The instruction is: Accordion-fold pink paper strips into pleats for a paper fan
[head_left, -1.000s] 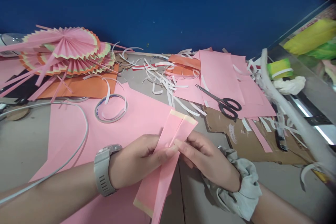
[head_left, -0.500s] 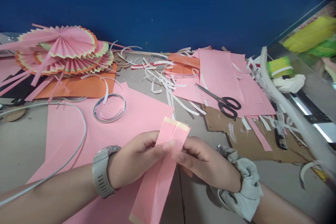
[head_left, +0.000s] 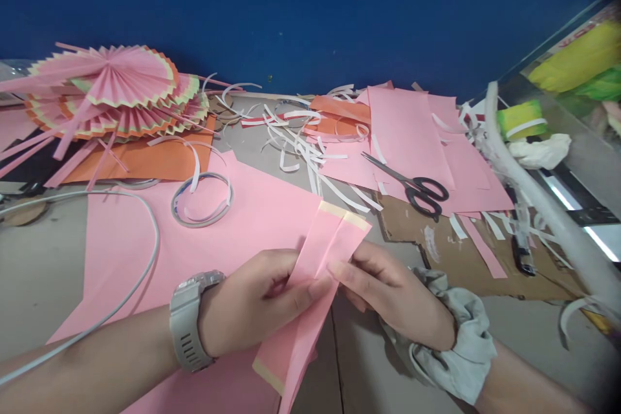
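Between my two hands is a folded pink paper strip (head_left: 310, 317) with pale yellow bands along its short ends. It slants from the lower middle up toward the right. My left hand (head_left: 264, 301) grips its left side, thumb on top and fingers behind. On the right edge, my right hand (head_left: 388, 291) pinches the paper with the thumb on the face and the other fingers partly hidden behind. A lengthwise crease runs down the strip. Under my left arm lies a large pink paper sheet (head_left: 145, 239), with a roll of tape (head_left: 177, 207) resting on it.
Pleated paper fans (head_left: 130, 77) are stacked at the left. Black scissors (head_left: 412, 187) lie on pink sheets (head_left: 407, 129) at the right, beside white paper scraps (head_left: 310, 155). A brown cardboard piece (head_left: 451, 265) sits nearer me. A white cable (head_left: 158, 233) loops across the left.
Both hands and the folded strip have shifted a little to the right. The strip's top end has risen and tilted further right, and its folds have spread apart at the bottom.
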